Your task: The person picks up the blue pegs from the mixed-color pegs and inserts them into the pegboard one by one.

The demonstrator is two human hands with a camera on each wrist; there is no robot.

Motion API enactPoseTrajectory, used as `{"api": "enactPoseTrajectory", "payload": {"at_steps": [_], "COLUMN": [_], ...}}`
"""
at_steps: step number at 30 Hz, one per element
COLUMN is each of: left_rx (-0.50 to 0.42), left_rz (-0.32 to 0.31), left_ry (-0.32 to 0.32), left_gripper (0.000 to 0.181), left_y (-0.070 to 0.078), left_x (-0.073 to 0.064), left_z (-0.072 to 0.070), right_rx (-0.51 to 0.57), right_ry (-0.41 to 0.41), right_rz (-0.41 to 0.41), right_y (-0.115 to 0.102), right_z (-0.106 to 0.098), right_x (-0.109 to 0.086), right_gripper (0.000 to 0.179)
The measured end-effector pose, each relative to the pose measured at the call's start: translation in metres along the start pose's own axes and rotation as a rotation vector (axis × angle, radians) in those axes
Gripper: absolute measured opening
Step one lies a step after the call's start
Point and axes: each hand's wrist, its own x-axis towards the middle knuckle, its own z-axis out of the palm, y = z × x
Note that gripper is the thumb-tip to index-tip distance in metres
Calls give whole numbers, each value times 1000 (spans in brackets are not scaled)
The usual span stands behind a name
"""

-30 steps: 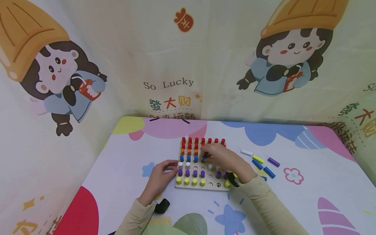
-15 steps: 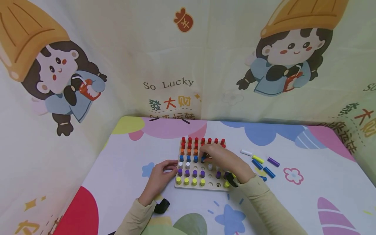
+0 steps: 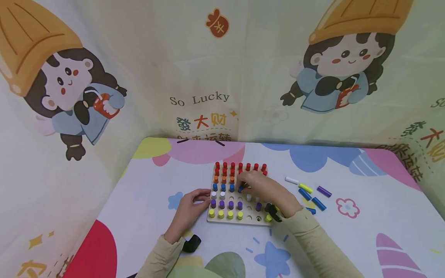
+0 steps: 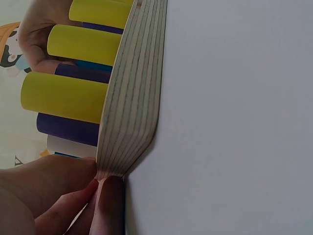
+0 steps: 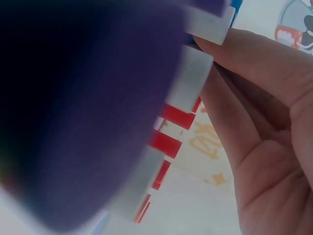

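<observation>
Faces a pale printed backdrop [image 3: 250,69] behind the far edge of a patterned worktop [image 3: 139,231]. Has a wooden pegboard [image 3: 240,222] lying flat on it, in from the far edge, closer to the left edge than the right. Holds the pegboard's left edge with the left hand [image 3: 191,206], with fingers bent and clamped there. Reaches over with the right hand [image 3: 267,187], with fingers clamped on a blue peg [image 3: 240,189] just right of three standing blue pegs [image 3: 223,187]; cannot tell how deep in its hole. Shows, far to near, two rows of red pegs [image 3: 240,166], then orange, blue, white, purple and yellow, with bare holes [image 3: 249,218] among the nearest three. Has loose pegs [image 3: 324,191] in white, yellow, purple and blue lying between pegboard and right edge.
</observation>
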Motion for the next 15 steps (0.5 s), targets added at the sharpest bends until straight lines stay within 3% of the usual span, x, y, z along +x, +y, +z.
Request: {"api": "enactPoseTrajectory", "payload": {"at_steps": [15], "left_rx": [-7], "left_rz": [-2], "left_ry": [4], "left_gripper": [30], "left_y": [1], "left_x": [0], "left_z": [0], "right_rx": [-13], "right_ry": [19], "right_rz": [1], "right_y": [-1], "right_z": [-1], "right_x": [-3], "right_gripper": [24]}}
